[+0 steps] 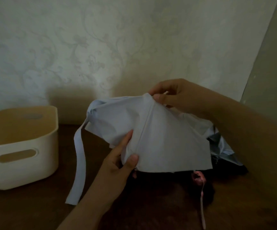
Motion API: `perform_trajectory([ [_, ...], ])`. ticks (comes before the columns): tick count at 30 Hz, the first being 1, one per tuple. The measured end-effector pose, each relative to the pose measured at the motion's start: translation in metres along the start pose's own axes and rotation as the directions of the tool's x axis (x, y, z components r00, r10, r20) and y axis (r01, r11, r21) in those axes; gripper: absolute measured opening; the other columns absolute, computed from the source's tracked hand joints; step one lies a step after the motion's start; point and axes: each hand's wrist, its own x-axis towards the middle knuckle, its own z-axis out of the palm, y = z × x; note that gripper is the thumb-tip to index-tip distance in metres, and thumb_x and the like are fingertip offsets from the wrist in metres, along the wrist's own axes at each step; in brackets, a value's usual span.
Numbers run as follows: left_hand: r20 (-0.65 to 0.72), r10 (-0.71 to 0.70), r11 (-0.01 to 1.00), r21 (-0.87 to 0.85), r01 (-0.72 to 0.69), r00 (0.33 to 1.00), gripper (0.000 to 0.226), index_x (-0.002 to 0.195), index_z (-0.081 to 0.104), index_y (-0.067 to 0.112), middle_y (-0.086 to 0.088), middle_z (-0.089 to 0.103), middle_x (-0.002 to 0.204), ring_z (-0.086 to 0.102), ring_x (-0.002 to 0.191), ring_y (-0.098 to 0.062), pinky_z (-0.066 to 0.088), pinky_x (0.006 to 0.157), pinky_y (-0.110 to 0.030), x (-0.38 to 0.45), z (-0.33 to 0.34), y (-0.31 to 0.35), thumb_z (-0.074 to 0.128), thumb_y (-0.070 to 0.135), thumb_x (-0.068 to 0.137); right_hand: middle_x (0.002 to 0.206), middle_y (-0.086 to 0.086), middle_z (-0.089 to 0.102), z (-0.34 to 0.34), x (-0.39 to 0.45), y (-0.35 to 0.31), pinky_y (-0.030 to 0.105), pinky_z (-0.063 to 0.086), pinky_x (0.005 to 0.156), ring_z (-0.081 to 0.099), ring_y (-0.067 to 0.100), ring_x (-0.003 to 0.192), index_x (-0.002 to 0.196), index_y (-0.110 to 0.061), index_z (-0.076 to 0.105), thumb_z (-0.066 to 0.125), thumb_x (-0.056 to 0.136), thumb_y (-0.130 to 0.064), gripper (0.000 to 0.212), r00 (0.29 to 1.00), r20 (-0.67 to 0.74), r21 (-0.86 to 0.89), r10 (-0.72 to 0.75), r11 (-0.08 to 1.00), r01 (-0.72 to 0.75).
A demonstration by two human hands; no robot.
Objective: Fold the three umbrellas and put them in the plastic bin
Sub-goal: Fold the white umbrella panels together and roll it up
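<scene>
L hand (117,161): grip is on the lower edge of the pale blue umbrella (159,138), thumb on top of the cloth, fingers under and behind it, pinching the fabric near a seam. R hand (175,95): grip pinches the top edge of the same canopy betw. thumb and forefinger, other fingers curled behind. Both hands hold the cloth up off the worktop (34,205), spread into a rough fan shape, one seam running diagonally betw. the two grips.

Pale blue strap (79,163): 1 counted, hangs from the bunched L end of the canopy, lower end resting on the worktop just beside the bin.

Umbrellas, count: 1 pale blue, in hand. Under and behind it, R side, a dark umbrella (224,146) w. silvery lining shows in part, lying on the worktop; mostly hidden by the blue cloth and R forearm. A pink piece (199,178) w. a thin pink cord (202,206) shows below the blue canopy's lower edge; cannot tell which umbrella it belongs to. Third umbrella not confirmed, too dark under the cloth.

Plastic bin (23,165): 1 counted, cream, rounded corners, oval handle slots, 1 in the near wall, 1 in the far wall. Stands upright on the worktop at L, well apart from the hands. No umbrella seen inside the visible part.

Worktop: dark brown wood. Wall (84,47) behind: pale paper w. floral scroll pattern.

Writing/brands: none readable, light is dim.
</scene>
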Motion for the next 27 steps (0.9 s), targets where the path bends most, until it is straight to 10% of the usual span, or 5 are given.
perform_trajectory([
  [9, 0.092, 0.029, 0.997, 0.069, -0.035, 0.995, 0.059, 0.116, 0.034, 0.075, 0.039, 0.024, 0.133, 0.056, 0.076, 0.019, 0.051, 0.068, -0.014, -0.005, 0.004, 0.001, 0.059, 0.038, 0.077, 0.085, 0.002, 0.072, -0.014, 0.003, 0.003, 0.025, 0.052, 0.081, 0.065, 0.010, 0.078, 0.081, -0.019, 0.070, 0.060, 0.090, -0.024, 0.015, 0.991, 0.130, -0.060, 0.035, 0.998, -0.028],
  [18, 0.158, 0.028, 0.968, 0.242, -0.066, 0.987, 0.050, 0.120, 0.029, 0.063, 0.053, 0.021, 0.110, 0.028, 0.089, 0.044, 0.037, 0.069, 0.005, -0.009, 0.006, 0.007, 0.050, 0.034, 0.085, 0.059, -0.006, 0.049, 0.004, 0.015, 0.001, 0.008, 0.031, 0.045, 0.041, -0.003, 0.045, 0.066, -0.021, 0.055, 0.052, 0.095, -0.027, 0.031, 0.999, 0.036, -0.412, 0.020, 0.911, -0.003],
  [24, 0.170, 0.027, 0.971, 0.229, -0.066, 0.985, 0.049, 0.118, 0.040, 0.071, 0.055, 0.021, 0.121, 0.043, 0.101, 0.029, 0.050, 0.075, -0.011, -0.007, 0.004, 0.004, 0.052, 0.039, 0.083, 0.061, -0.002, 0.057, 0.011, 0.018, 0.004, 0.011, 0.039, 0.050, 0.048, -0.002, 0.047, 0.072, -0.014, 0.067, 0.056, 0.093, -0.028, 0.027, 0.995, -0.045, -0.351, 0.086, 0.931, -0.097],
  [27, 0.161, 0.035, 0.968, 0.238, -0.073, 0.986, 0.049, 0.124, 0.039, 0.062, 0.063, 0.025, 0.110, 0.040, 0.100, 0.033, 0.048, 0.077, -0.008, -0.006, 0.003, 0.002, 0.052, 0.033, 0.085, 0.082, -0.005, 0.070, 0.005, 0.015, 0.004, 0.021, 0.051, 0.080, 0.064, 0.002, 0.078, 0.083, -0.020, 0.071, 0.052, 0.095, -0.035, 0.027, 0.990, -0.034, -0.153, 0.140, 0.978, -0.143],
])
